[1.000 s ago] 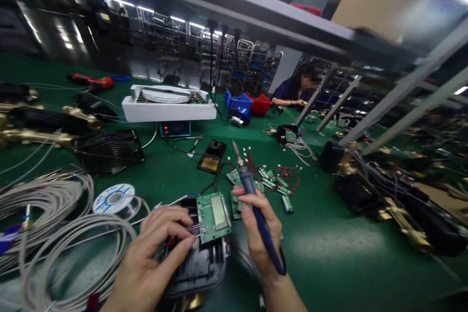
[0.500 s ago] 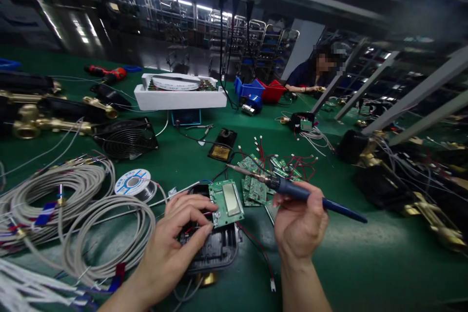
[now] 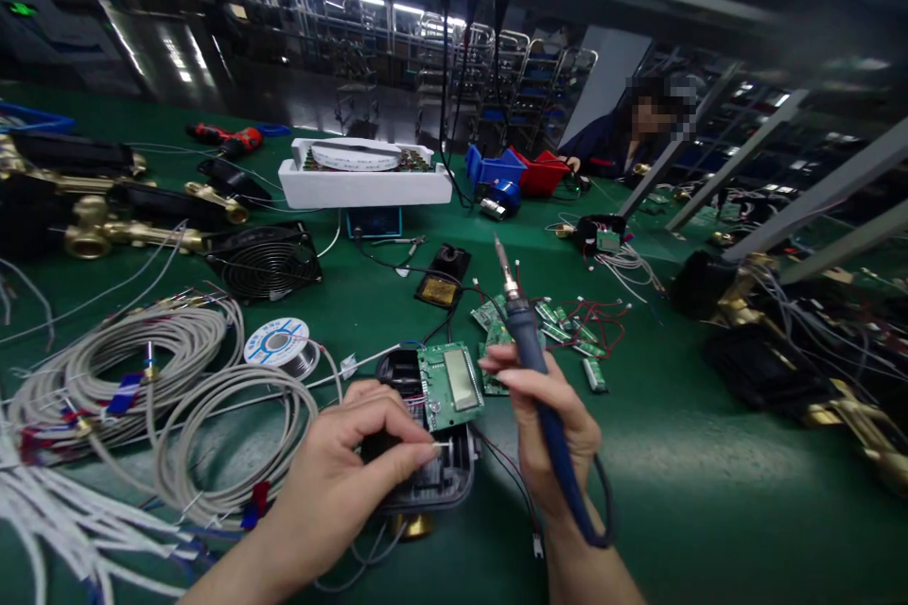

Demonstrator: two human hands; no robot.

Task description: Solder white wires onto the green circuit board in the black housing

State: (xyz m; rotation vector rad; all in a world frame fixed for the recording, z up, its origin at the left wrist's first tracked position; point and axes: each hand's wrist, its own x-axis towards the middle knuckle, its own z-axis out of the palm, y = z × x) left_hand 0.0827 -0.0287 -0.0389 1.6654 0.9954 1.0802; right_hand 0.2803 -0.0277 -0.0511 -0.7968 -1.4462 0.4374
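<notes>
My right hand (image 3: 546, 435) grips a blue-handled soldering iron (image 3: 533, 369), its metal tip pointing up and away. My left hand (image 3: 355, 468) pinches a thin wire end over a black plastic housing (image 3: 432, 482). A green circuit board with a grey display (image 3: 452, 385) rests tilted on the housing's top, between both hands. Red and white wires run from the board under my left fingers.
Loose green boards with red leads (image 3: 567, 326) lie beyond the iron. A solder spool (image 3: 280, 345), coiled grey cables (image 3: 142, 388), a black fan (image 3: 266, 260), a white foam tray (image 3: 365, 184) and brass fittings (image 3: 106, 232) fill the left. A person sits at the far right.
The soldering iron swung from lying sideways, tip to the left, back to upright. My left hand shifted from the board's edge to pinching a wire end over the housing.
</notes>
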